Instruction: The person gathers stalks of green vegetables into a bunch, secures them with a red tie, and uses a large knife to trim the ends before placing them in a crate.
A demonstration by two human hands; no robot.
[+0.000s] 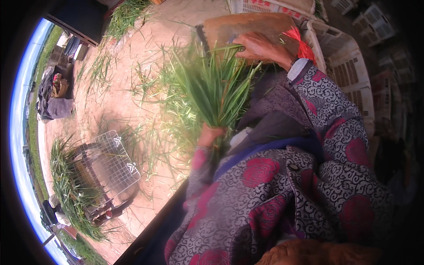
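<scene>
A bunch of long, flat green leaves [216, 92] fans out in front of my body, its tips spread upward and away. My left hand [211, 133] is closed round its narrow lower end. My right hand [260, 46] is at the leaf tips on the far side, with the fingers curled and closed on a few of them. Just beyond that hand stands a brown board-like surface [247, 27]. A bundle of bright red ties [302, 44] hangs beside my right wrist.
Pale plastic crates [351, 68] stand on the right. Loose leaf scraps [176, 115] litter the ground [145, 26]. At left, a white wire rack [112, 161] sits next to a heap of greens [70, 190]. Dark cloth [59, 108] lies farther off, with more greens [126, 17] beyond.
</scene>
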